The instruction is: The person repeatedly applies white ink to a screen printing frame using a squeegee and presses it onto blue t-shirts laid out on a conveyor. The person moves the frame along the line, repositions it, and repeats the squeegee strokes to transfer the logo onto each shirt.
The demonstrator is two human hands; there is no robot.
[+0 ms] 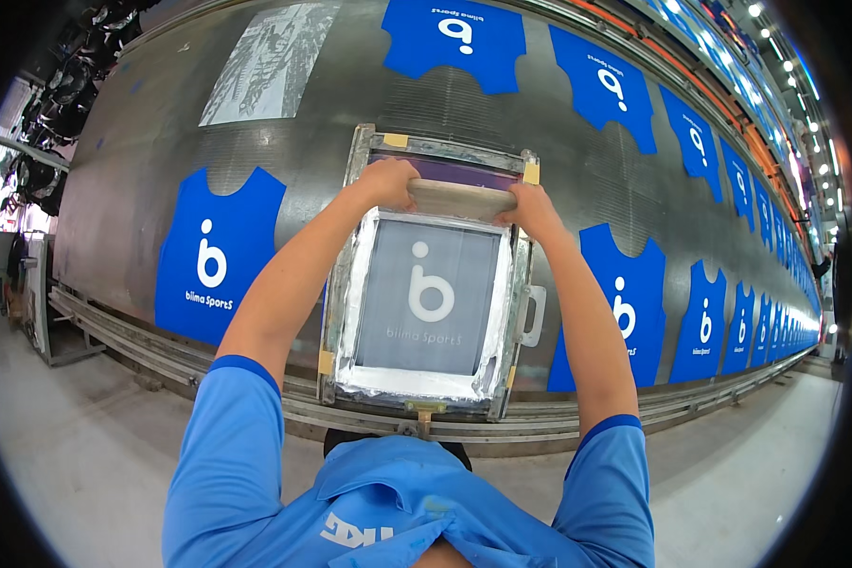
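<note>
A screen-printing frame (519, 275) lies flat on the long grey table before me, its mesh (379, 303) showing a pale rounded emblem and lettering. Across the far part of the frame runs a wooden-looking squeegee (461, 198). My left hand (386, 184) is closed round its left end, and my right hand (532, 214) grips its right end. Dark purple ink or mesh (454, 172) shows just beyond the squeegee. Silvery tape (417, 382) borders the mesh. The squeegee's lower edge, at the mesh, is hard to make out.
Blue printed garment panels lie along the table, one (220, 260) left of the frame and another (615, 303) under my right forearm. A grey patterned sheet (270, 62) is at the far left. A metal rail (303, 414) follows the near edge. A handle (534, 315) juts from the frame's right side.
</note>
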